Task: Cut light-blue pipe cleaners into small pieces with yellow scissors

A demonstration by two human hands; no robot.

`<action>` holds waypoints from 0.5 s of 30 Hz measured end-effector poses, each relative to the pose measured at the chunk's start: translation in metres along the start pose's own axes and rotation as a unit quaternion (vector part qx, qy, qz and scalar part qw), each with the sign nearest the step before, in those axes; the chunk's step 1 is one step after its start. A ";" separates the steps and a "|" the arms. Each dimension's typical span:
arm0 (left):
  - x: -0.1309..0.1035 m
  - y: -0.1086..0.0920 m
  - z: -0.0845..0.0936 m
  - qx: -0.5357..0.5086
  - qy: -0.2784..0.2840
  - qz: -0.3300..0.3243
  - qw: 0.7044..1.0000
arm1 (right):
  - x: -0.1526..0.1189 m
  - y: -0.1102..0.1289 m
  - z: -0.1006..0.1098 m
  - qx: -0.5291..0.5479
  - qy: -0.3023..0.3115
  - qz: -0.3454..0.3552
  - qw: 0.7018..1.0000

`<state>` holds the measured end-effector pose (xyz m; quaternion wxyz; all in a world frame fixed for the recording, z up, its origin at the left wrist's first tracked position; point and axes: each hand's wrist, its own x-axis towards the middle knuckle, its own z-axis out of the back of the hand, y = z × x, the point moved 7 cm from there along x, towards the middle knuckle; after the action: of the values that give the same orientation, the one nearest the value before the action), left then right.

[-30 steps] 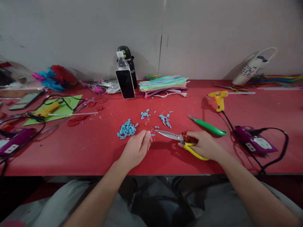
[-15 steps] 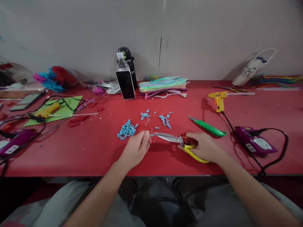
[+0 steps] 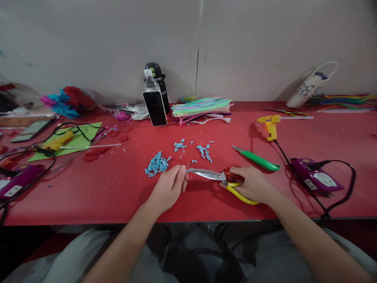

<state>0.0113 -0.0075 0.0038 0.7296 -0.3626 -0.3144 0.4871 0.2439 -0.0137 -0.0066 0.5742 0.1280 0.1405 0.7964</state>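
My right hand (image 3: 252, 184) grips scissors (image 3: 207, 174) with one red and one yellow handle. Their blades look nearly closed, the tips reaching the fingertips of my left hand (image 3: 169, 184). Thumb and finger of that hand pinch a small blue piece (image 3: 187, 171), mostly hidden by the fingers. Just beyond my left hand lies a pile of short blue pieces (image 3: 157, 164). Two smaller groups lie farther back, one blue cluster (image 3: 179, 145) in the middle and another blue cluster (image 3: 204, 152) to its right.
A green utility knife (image 3: 259, 159) lies beyond my right hand. To the right are a yellow glue gun (image 3: 271, 127) and a purple power strip (image 3: 315, 177) with cables. A phone (image 3: 155, 108) leans on bottles at the back, beside a bundle of pastel pipe cleaners (image 3: 203, 107).
The scissors' tips have moved slightly left, up to my left fingertips, and less of the blue piece shows. The view has shifted slightly.
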 end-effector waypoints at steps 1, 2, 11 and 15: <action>0.000 0.000 0.000 0.001 0.001 0.000 1.000 | 0.000 0.000 0.000 -0.001 -0.001 0.000 1.000; 0.000 0.000 0.000 0.002 0.002 0.000 1.000 | 0.000 -0.001 0.000 -0.003 -0.001 -0.001 1.000; -0.001 -0.001 0.000 -0.001 0.006 -0.001 1.000 | 0.001 -0.007 -0.003 0.000 -0.012 -0.014 1.000; -0.001 -0.002 0.000 0.001 0.004 -0.006 1.000 | -0.001 -0.006 -0.002 0.019 -0.008 -0.014 1.000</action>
<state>0.0120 -0.0084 0.0056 0.7342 -0.3622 -0.3134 0.4812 0.2483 -0.0129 -0.0105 0.5835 0.1435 0.1530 0.7846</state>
